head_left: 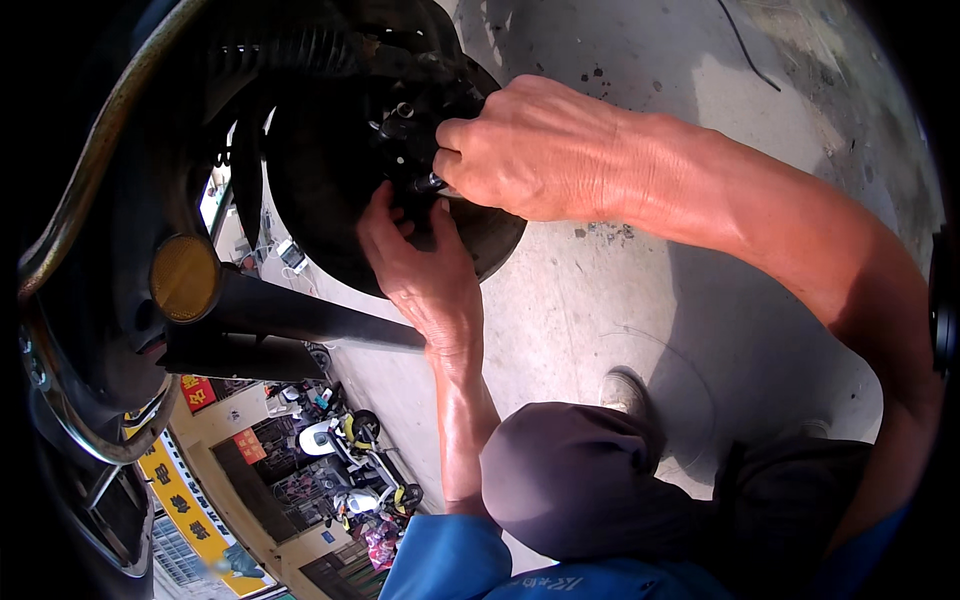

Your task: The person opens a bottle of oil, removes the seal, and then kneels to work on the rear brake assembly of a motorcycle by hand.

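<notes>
The dark round wheel [330, 215] of a vehicle, likely a scooter, fills the upper middle, with a black mechanism [405, 130] at its centre. My right hand [530, 150] is closed in a fist against the right side of that mechanism; what it grips is hidden behind the fingers. A small shiny metal cylinder [428, 183] shows just below its fingertips. From below, my left hand [425, 265] reaches up with thumb and fingers curled round a dark part near the same spot. Shadow hides what lies between them.
A dark coil spring [290, 52] sits above the wheel. To the left are an orange reflector [185, 278], a black tube [310, 310] and a curved metal bar [85, 180]. Parked scooters [355, 450] stand before a shopfront. My knee [570, 480] is bent below my hands.
</notes>
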Motion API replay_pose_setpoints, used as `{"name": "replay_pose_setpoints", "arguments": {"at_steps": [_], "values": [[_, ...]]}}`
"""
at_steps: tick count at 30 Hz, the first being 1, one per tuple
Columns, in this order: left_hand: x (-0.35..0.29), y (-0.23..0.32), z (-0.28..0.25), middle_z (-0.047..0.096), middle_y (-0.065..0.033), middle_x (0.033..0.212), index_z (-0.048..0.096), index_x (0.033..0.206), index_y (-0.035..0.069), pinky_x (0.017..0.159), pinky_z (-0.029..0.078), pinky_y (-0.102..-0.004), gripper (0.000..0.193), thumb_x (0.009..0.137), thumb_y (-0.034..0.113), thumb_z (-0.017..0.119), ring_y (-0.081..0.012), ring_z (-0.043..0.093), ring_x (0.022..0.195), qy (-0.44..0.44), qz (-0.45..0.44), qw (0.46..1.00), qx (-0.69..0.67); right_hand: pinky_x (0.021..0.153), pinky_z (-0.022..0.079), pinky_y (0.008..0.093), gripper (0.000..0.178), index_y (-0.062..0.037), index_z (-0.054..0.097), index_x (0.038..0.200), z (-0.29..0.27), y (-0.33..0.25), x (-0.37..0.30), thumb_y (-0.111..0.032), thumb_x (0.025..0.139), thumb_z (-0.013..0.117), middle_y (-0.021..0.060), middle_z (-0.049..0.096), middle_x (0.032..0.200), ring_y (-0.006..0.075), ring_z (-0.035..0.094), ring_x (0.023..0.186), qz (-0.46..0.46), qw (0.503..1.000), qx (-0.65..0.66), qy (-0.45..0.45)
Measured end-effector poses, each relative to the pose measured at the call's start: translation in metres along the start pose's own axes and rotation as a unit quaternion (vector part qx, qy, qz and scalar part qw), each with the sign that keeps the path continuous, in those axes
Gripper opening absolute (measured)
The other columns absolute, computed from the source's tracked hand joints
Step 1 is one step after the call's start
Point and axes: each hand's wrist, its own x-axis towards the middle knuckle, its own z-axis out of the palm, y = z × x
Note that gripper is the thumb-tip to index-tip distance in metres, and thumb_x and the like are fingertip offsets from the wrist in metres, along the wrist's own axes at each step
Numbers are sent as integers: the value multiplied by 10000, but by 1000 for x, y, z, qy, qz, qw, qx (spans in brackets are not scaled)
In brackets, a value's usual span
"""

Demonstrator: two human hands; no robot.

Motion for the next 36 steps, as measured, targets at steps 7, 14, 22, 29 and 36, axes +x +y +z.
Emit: {"name": "replay_pose_setpoints", "arguments": {"at_steps": [7, 14, 22, 29, 36], "values": [[4, -1, -1, 611, -130, 1158, 593, 1321, 3, 871, 518, -362, 492, 876, 84, 788, -229, 619, 973, 12, 10, 1000, -13, 658, 506, 370, 267, 83, 690, 1073, -11, -3, 8, -157, 1009, 591, 152, 638, 709, 232, 645, 671, 381, 775, 486, -135], [7, 2, -2, 594, -136, 1149, 625, 1271, 16, 868, 526, -368, 423, 881, 88, 770, -248, 631, 963, -4, -4, 1000, -5, 730, 603, 418, 228, 101, 711, 1043, -22, -17, 8, -9, 877, 600, 231, 731, 893, 326, 750, 888, 78, 983, 26, -165], [6, -4, -4, 599, -145, 1148, 620, 1249, -3, 865, 531, -369, 425, 867, 88, 783, -256, 637, 961, -3, -4, 1000, -11, 584, 539, 413, 169, 85, 704, 843, -22, -12, 21, -37, 908, 607, 213, 631, 708, 338, 648, 636, 276, 902, 281, -176], [9, 1, -2, 581, -159, 1196, 592, 1270, 19, 877, 540, -404, 398, 907, 93, 736, -338, 651, 1050, -11, -2, 1000, -15, 594, 577, 427, 52, 14, 726, 761, -24, -17, 18, -35, 751, 713, 209, 698, 724, 334, 742, 758, 68, 988, 18, -136], [9, -4, -1, 585, -152, 1198, 616, 1249, 16, 882, 539, -394, 394, 894, 110, 758, -317, 650, 1001, -24, -10, 999, 28, 655, 594, 431, 109, -12, 759, 862, -21, -7, 17, 11, 766, 713, 184, 717, 748, 341, 738, 764, 47, 982, 77, -165]]}}
